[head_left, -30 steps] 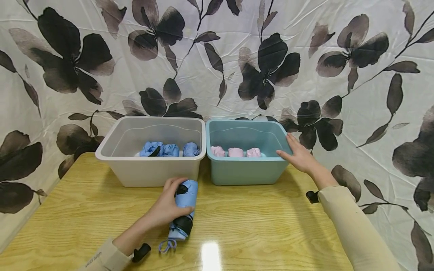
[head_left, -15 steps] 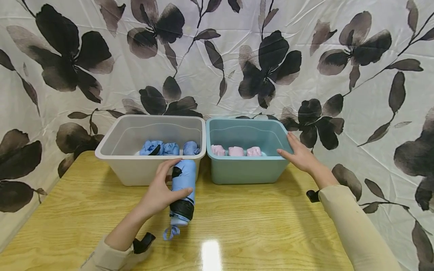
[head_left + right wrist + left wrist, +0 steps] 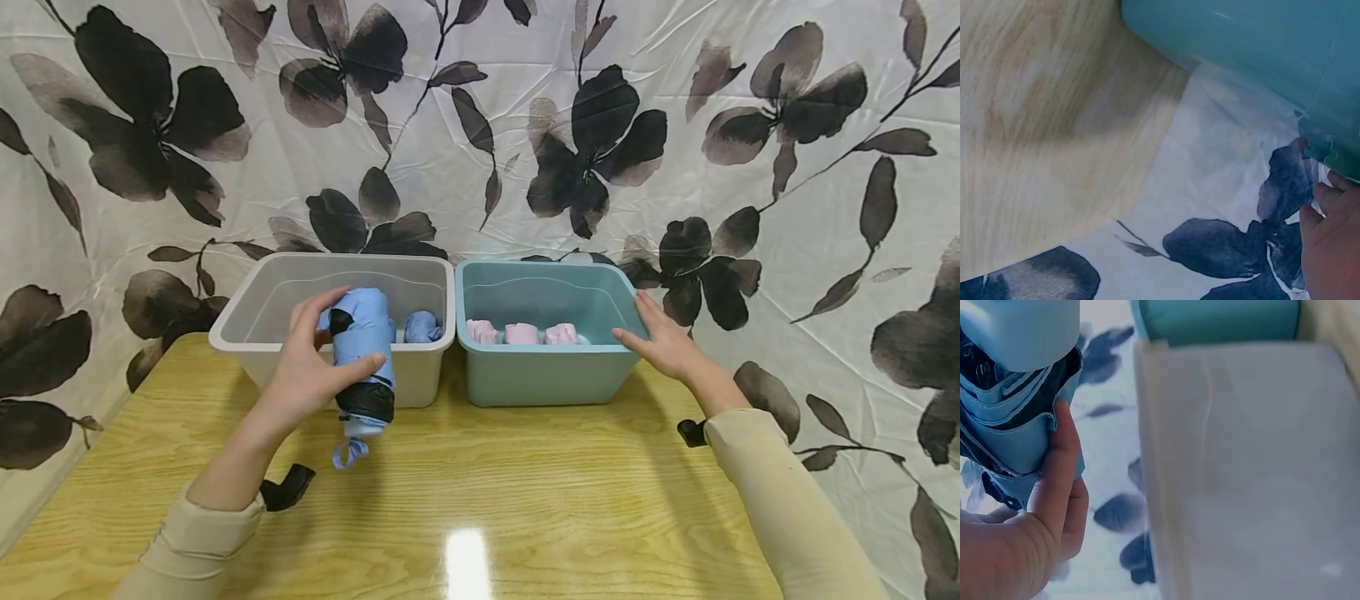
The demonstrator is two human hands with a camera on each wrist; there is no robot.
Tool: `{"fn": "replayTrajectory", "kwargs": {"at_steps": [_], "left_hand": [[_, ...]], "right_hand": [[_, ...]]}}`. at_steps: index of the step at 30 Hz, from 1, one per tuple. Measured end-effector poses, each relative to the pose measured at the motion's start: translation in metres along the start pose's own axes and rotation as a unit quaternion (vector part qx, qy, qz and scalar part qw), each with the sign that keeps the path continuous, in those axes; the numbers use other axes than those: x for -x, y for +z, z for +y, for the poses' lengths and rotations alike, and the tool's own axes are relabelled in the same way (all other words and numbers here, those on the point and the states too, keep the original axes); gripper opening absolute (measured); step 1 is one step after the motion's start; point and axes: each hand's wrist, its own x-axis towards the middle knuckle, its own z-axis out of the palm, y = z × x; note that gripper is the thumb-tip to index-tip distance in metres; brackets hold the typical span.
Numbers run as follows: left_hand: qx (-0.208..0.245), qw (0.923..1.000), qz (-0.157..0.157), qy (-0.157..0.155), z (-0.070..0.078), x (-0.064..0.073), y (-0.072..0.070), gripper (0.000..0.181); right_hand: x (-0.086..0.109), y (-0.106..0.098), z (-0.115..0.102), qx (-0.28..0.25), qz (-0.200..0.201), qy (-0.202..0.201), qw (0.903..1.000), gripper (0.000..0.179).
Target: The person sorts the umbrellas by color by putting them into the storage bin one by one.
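Observation:
My left hand [image 3: 300, 362] grips a folded blue umbrella [image 3: 363, 333], thumb on its near side and fingers on the far side. It hangs over the front rim of the grey bin [image 3: 416, 379], tilted, its wrist loop dangling toward me. In the left wrist view, the umbrella's pale handle end [image 3: 1025, 331] and loose folds show above the fingers [image 3: 1060, 462]. Inside the grey bin lies a blue rolled bundle [image 3: 423, 327]; the held umbrella hides most of the others. My right hand [image 3: 667, 346] rests on the right rim of the teal bin [image 3: 543, 379], fingers extended.
Several pink rolled bundles [image 3: 522, 334] sit in a row in the teal bin. Both bins stand side by side at the back of the wooden table [image 3: 525, 483]. A floral cloth [image 3: 495, 125] hangs right behind them.
My left hand has raised the umbrella from the table in front of the grey bin, carrying it up, forward and left to the bin's rim. The right hand has stayed on the teal bin.

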Motion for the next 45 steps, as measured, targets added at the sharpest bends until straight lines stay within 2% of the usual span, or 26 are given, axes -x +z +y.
{"fn": "replayTrajectory", "kwargs": {"at_steps": [4, 10, 16, 20, 26, 31, 39, 41, 45], "left_hand": [[-0.026, 0.9995, 0.015, -0.003, -0.003, -0.017, -0.018, 0.096], [-0.06, 0.9975, 0.029, -0.025, -0.007, -0.049, -0.044, 0.097], [-0.087, 0.9952, 0.012, -0.042, -0.015, -0.083, -0.064, 0.099], [-0.116, 0.9927, 0.0, -0.035, -0.024, -0.103, -0.074, 0.099], [-0.171, 0.9845, -0.022, -0.03, -0.04, -0.129, -0.083, 0.099], [-0.198, 0.978, -0.055, -0.036, -0.062, -0.139, -0.088, 0.095], [-0.233, 0.9629, -0.115, -0.073, -0.099, -0.143, -0.095, 0.084], [-0.236, 0.9605, -0.128, -0.074, -0.105, -0.144, -0.095, 0.084], [-0.237, 0.9592, -0.143, -0.057, -0.116, -0.146, -0.092, 0.081]], "right_hand": [[0.0, 0.0, 0.001, 0.001, -0.002, 0.002, 1.0, 0.093], [-0.002, 0.002, 0.003, -0.001, 0.0, 0.002, 1.0, 0.094], [-0.002, 0.002, 0.003, -0.002, 0.0, 0.002, 1.0, 0.094], [-0.001, 0.002, 0.002, -0.001, 0.0, -0.001, 1.0, 0.094], [-0.001, 0.002, 0.003, 0.002, 0.005, -0.002, 1.0, 0.093], [-0.002, 0.003, 0.004, -0.001, 0.004, -0.002, 1.0, 0.094], [-0.003, 0.002, 0.004, 0.001, 0.0, 0.0, 1.0, 0.093], [-0.004, 0.002, 0.005, 0.001, 0.0, 0.001, 1.0, 0.093], [-0.004, 0.002, 0.006, 0.001, -0.003, 0.005, 1.0, 0.094]]}}
